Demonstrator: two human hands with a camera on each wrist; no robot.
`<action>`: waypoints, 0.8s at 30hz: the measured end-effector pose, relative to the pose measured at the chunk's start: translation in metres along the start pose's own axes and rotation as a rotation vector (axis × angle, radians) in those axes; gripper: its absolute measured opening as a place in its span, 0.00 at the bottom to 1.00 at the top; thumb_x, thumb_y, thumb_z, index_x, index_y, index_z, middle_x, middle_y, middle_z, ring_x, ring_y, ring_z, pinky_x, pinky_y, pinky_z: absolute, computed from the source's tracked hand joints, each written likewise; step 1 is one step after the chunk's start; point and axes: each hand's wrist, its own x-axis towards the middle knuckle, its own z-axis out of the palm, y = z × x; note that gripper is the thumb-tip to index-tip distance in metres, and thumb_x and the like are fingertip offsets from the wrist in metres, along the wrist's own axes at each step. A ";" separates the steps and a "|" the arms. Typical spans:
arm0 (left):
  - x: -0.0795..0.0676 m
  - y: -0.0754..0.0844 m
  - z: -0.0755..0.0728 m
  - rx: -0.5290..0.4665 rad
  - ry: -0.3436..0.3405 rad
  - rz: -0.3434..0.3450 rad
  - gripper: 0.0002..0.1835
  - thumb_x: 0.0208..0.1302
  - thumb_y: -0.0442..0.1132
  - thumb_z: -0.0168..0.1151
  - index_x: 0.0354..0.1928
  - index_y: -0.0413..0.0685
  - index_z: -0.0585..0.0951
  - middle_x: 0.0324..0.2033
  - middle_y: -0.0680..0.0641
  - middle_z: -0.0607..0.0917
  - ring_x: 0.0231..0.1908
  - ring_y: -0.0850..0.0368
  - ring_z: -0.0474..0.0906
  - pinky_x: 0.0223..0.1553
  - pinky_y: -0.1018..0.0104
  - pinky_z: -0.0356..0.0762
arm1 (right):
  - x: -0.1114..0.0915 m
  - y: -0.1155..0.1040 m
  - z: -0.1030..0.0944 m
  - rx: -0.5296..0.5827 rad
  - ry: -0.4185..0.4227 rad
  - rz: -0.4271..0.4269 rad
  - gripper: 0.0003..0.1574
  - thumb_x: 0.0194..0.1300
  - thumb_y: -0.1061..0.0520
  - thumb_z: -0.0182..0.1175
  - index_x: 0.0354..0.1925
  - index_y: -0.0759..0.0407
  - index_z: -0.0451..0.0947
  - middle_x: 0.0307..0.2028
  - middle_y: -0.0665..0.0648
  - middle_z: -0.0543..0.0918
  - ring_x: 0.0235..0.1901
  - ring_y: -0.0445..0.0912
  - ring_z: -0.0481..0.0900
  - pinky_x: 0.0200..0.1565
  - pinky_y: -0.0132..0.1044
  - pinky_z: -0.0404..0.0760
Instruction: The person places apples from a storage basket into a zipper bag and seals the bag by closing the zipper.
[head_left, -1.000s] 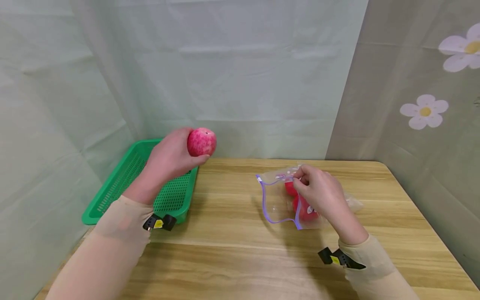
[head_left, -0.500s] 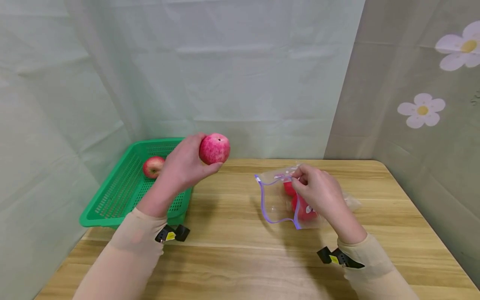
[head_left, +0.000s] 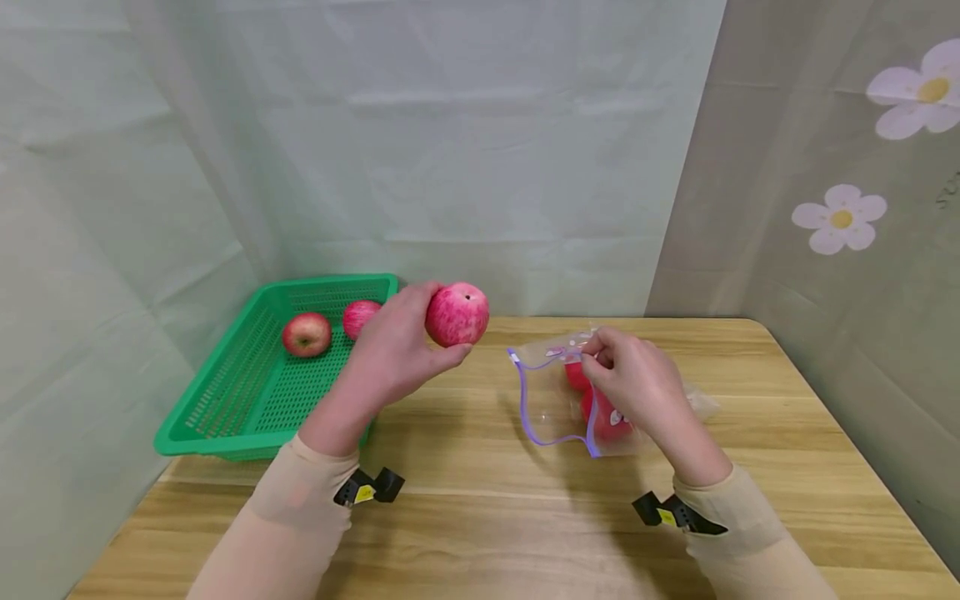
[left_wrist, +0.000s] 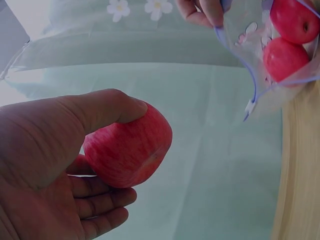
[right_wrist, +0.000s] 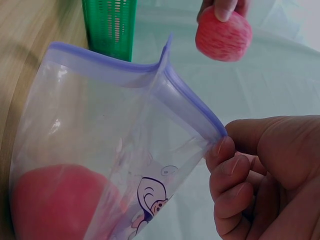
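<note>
left hand curled round a red apple, held in the air between green basket and clear zip bag. right hand pinches bag's gaping purple rim; two apples show inside. two more apples sit in basket.

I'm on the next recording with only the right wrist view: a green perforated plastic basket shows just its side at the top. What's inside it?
Observer: In the head view, two round red apples show in the basket.
Operator: And the clear plastic bag with the purple rim? I can't count its contents.
Observer: The left wrist view shows two shiny red apples in it.
</note>
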 end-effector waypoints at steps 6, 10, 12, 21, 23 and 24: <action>-0.003 0.009 0.012 -0.030 -0.013 0.011 0.44 0.56 0.48 0.86 0.70 0.37 0.76 0.58 0.40 0.84 0.58 0.42 0.81 0.56 0.44 0.86 | -0.002 0.000 -0.002 0.000 -0.003 0.005 0.06 0.72 0.59 0.63 0.42 0.55 0.86 0.26 0.45 0.84 0.24 0.45 0.76 0.29 0.43 0.72; -0.005 0.014 0.021 -0.056 -0.020 0.032 0.43 0.56 0.48 0.87 0.69 0.38 0.77 0.57 0.41 0.85 0.57 0.44 0.81 0.55 0.46 0.86 | -0.002 0.001 -0.003 0.000 -0.008 0.015 0.06 0.72 0.59 0.63 0.43 0.55 0.86 0.27 0.46 0.84 0.25 0.45 0.76 0.30 0.43 0.72; -0.006 0.015 0.024 -0.067 -0.020 0.046 0.42 0.56 0.48 0.87 0.68 0.38 0.77 0.56 0.41 0.85 0.55 0.44 0.82 0.54 0.47 0.87 | -0.002 0.001 -0.003 -0.002 -0.014 0.017 0.06 0.72 0.59 0.62 0.43 0.55 0.86 0.27 0.47 0.84 0.25 0.45 0.76 0.29 0.43 0.72; -0.007 0.019 0.038 -0.057 -0.051 0.067 0.39 0.56 0.49 0.86 0.66 0.39 0.79 0.54 0.43 0.86 0.54 0.45 0.82 0.53 0.48 0.86 | -0.002 0.000 -0.002 -0.007 -0.018 0.020 0.06 0.72 0.59 0.62 0.43 0.55 0.86 0.27 0.47 0.83 0.25 0.46 0.75 0.29 0.43 0.72; -0.008 0.020 0.041 -0.059 -0.066 0.068 0.39 0.56 0.49 0.86 0.66 0.40 0.79 0.54 0.43 0.86 0.54 0.45 0.82 0.52 0.48 0.86 | -0.002 0.000 -0.002 -0.005 -0.018 0.020 0.06 0.72 0.59 0.62 0.43 0.55 0.86 0.27 0.47 0.83 0.25 0.46 0.75 0.28 0.43 0.72; -0.008 0.020 0.043 -0.063 -0.069 0.072 0.39 0.56 0.48 0.86 0.66 0.40 0.79 0.54 0.43 0.86 0.54 0.45 0.82 0.53 0.48 0.86 | -0.002 0.000 -0.002 -0.006 -0.018 0.021 0.06 0.72 0.59 0.62 0.43 0.55 0.86 0.27 0.47 0.83 0.25 0.45 0.75 0.28 0.43 0.71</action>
